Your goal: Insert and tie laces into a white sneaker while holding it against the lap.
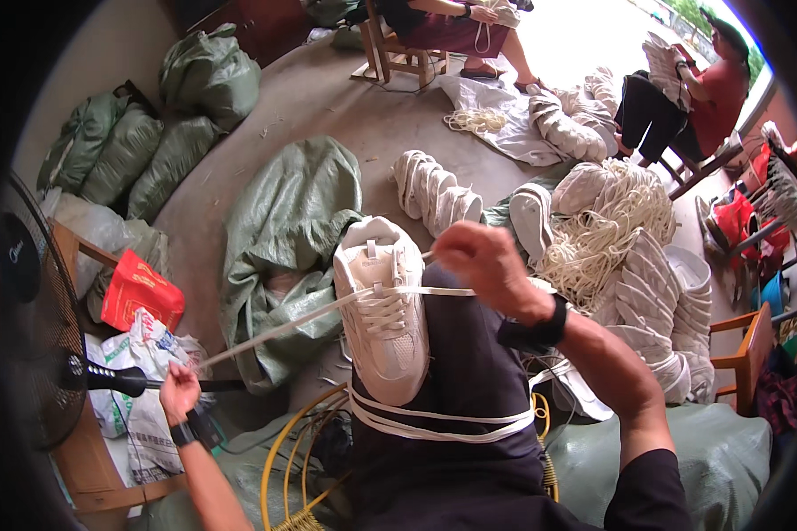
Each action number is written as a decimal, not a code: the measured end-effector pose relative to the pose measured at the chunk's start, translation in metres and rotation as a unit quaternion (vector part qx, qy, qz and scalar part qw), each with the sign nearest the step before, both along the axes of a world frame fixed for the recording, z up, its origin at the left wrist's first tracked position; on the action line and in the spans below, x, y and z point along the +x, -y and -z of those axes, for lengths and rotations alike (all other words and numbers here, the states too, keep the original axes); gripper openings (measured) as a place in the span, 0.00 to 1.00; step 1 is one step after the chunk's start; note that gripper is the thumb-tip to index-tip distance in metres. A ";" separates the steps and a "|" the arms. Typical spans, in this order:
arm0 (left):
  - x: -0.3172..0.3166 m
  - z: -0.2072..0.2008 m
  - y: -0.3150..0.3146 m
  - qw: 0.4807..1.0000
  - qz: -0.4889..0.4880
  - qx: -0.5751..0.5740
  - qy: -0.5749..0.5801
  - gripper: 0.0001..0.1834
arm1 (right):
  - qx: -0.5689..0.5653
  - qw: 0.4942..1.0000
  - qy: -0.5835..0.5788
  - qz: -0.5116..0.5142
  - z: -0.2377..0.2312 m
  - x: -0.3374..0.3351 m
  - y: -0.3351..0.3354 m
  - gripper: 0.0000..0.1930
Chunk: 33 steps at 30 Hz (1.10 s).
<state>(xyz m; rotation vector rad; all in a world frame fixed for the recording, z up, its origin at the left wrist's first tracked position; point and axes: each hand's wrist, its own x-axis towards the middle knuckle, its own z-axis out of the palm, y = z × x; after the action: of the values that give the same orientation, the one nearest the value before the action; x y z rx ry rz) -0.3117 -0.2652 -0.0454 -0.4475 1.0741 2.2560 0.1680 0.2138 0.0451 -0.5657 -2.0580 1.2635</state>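
A cream sneaker (383,310) rests on my dark-trousered thigh, its toe pointing toward me. The lower part of its front is laced crosswise, and its tongue stands up above that. From the shoe, a flat white shoelace (274,334) runs taut to my left hand (180,392), which is closed on it far out to the left. My right hand (485,265), slightly blurred, is curled just right of the shoe, with lace running into its fingers. More white laces (443,428) loop around my thigh below the toe.
A green sack (292,230) lies beyond the shoe. To the right are a heap of loose laces (607,226) and stacked shoes (642,310). A black fan (40,292) stands at left. Two people sit farther off with shoes; one wears a red top (715,102).
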 end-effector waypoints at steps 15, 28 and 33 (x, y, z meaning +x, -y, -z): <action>0.054 -0.032 -0.050 0.983 0.091 -0.108 -0.117 0.08 | 0.083 0.988 0.122 -0.048 0.012 -0.014 0.021 0.09; 0.219 -0.080 -0.254 0.847 0.382 -0.210 -0.303 0.15 | -0.024 0.987 0.139 -0.077 -0.002 -0.033 0.018 0.12; 0.254 -0.088 -0.266 0.836 0.403 -0.185 -0.323 0.11 | -0.030 0.988 0.120 -0.090 0.004 -0.025 0.020 0.13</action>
<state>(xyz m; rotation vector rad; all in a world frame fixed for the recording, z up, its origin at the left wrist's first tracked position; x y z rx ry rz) -0.0577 0.0005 0.0430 0.6033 1.6434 1.4220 0.1427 0.1939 0.0408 -0.5946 -2.3192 1.4226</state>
